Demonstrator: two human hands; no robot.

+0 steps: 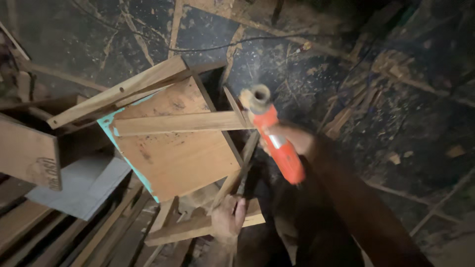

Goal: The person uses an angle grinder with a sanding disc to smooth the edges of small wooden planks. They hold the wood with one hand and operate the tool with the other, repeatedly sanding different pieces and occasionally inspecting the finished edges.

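Workshop floor [396,123] seen from above, dark, littered with wood scraps. Right hand [292,141] wrapped around orange power tool [277,143], dusty round head aimed at wooden slat [178,122] across tilted board frame [173,148]. Left hand [227,217] closed on lower wooden strip [198,227], seemingly steadying frame. Grey sheet [84,185] at left, amid stacked planks [59,232].
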